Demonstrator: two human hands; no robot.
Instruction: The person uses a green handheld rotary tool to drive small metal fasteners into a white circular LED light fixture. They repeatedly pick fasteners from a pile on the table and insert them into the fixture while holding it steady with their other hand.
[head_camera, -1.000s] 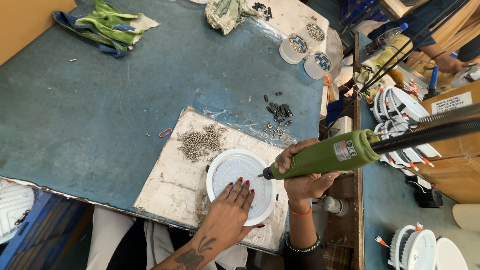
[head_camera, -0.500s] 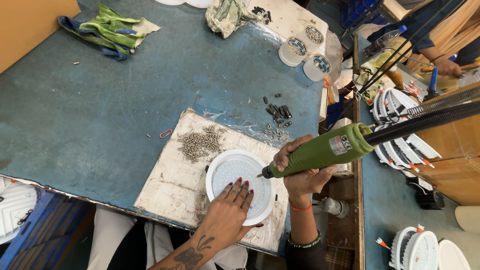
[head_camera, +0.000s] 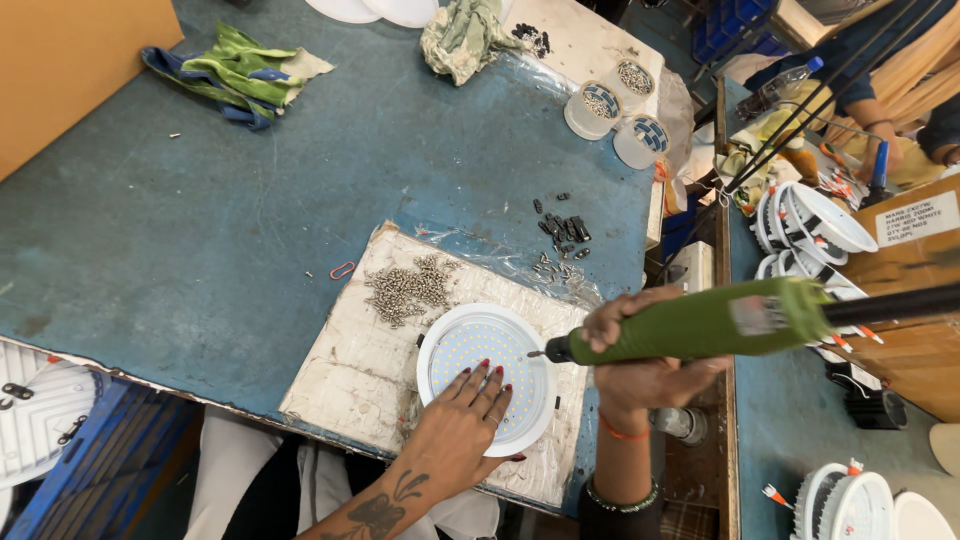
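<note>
left hand flat on round light | right hand gripping green screwdriver

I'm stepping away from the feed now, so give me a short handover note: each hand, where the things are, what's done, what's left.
Left hand: flat on the round white LED light, pressing it onto the white board.
Right hand: gripping the green electric screwdriver, its tip at the light's right rim.
Pile of screws: loose on the board, just up-left of the light. Small black parts lie on the blue table.
Done: light placed and steadied, driver at the rim.
Left: cannot tell how many screws are in; check the rim.
</note>
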